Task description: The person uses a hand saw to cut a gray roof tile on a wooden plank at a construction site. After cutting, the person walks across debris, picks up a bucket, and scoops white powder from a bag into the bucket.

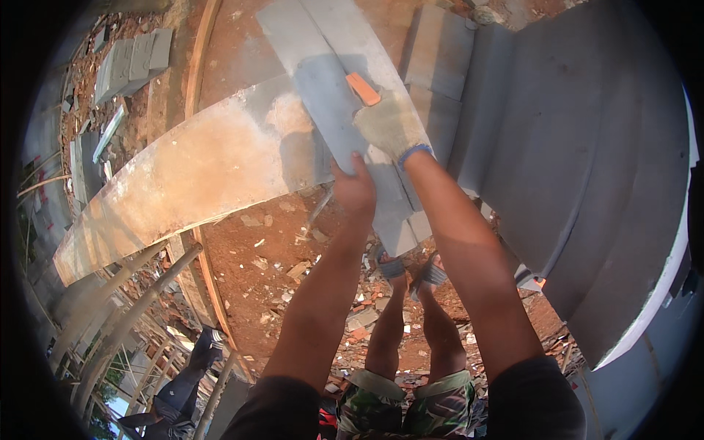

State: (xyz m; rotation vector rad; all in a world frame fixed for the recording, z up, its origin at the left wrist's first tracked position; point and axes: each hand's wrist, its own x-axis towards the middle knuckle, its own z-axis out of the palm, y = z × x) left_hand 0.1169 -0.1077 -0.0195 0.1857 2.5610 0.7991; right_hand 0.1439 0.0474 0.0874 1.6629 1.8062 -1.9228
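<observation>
My left hand point(354, 187), bare, grips the near edge of a narrow grey slab point(315, 88), with the thumb along its side. My right hand point(389, 125), in a pale work glove with a blue cuff, is closed at an orange block point(362, 88) on that slab's face. The narrow slab lies over a lighter grey board point(392, 235) with a lengthwise seam, which crosses a long, weathered board point(161, 183) with a curved edge in the view. The underside of my right hand is hidden.
Dark grey moulded panels point(550, 161) fill the right; stacked grey blocks point(132, 62) lie upper left. Wooden poles point(125, 308) stand lower left near a person in dark clothing point(172, 389). Rubble point(286, 257) covers the reddish ground around my sandalled feet.
</observation>
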